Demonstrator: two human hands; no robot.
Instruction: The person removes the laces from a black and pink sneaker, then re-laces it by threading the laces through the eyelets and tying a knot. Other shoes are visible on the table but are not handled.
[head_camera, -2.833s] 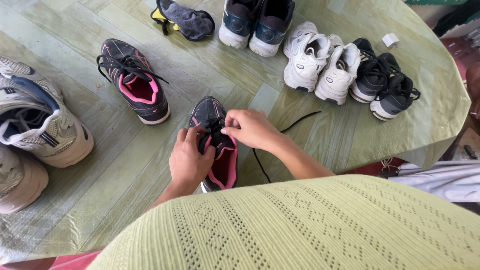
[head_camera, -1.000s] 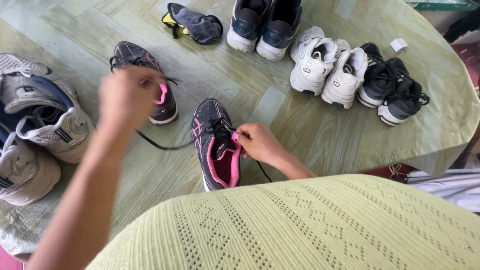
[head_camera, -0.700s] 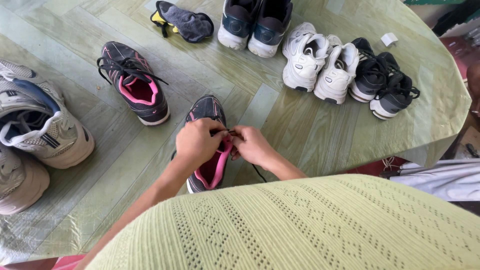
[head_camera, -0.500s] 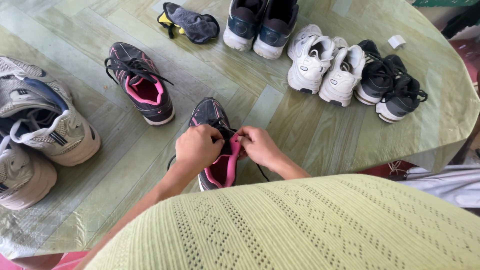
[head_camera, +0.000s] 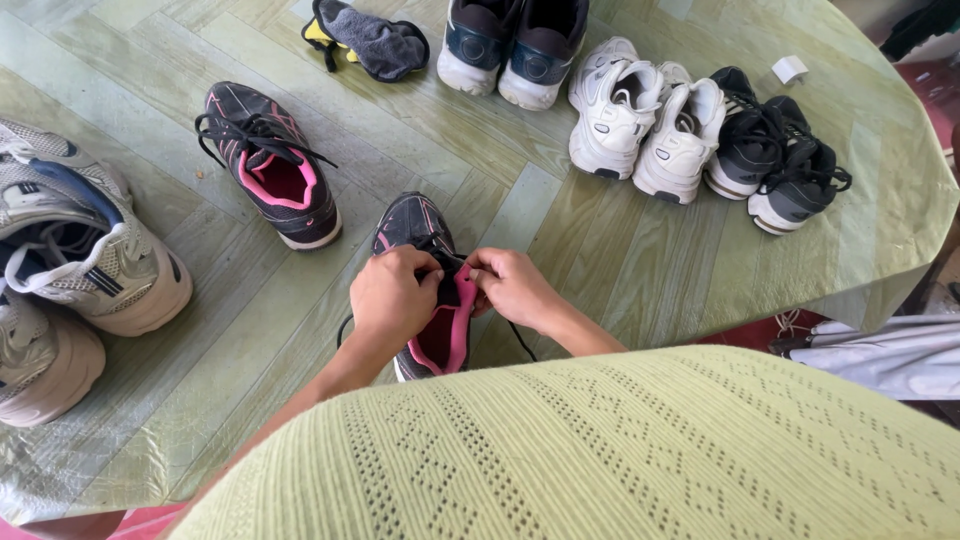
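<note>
A black running shoe with pink lining (head_camera: 415, 225) lies on the green table (head_camera: 600, 270) right in front of me, toe pointing away. My left hand (head_camera: 392, 295) and my right hand (head_camera: 512, 285) meet over its tongue, each pinching the black shoelace (head_camera: 524, 340), which trails off the shoe's right side. The fingers hide the eyelets and the lace ends. Its matching shoe (head_camera: 268, 165) rests further away to the left, laced.
Grey-and-white trainers (head_camera: 80, 250) crowd the left edge. At the back are a dark pair (head_camera: 515, 40), a white pair (head_camera: 640, 120), a black pair (head_camera: 775, 160) and a grey-yellow cloth item (head_camera: 365, 35). The table edge drops off at the right.
My left hand, raised high and pulling the lace out to the left a second ago, has come back down onto the shoe. Both hands now work close together at the tongue.
</note>
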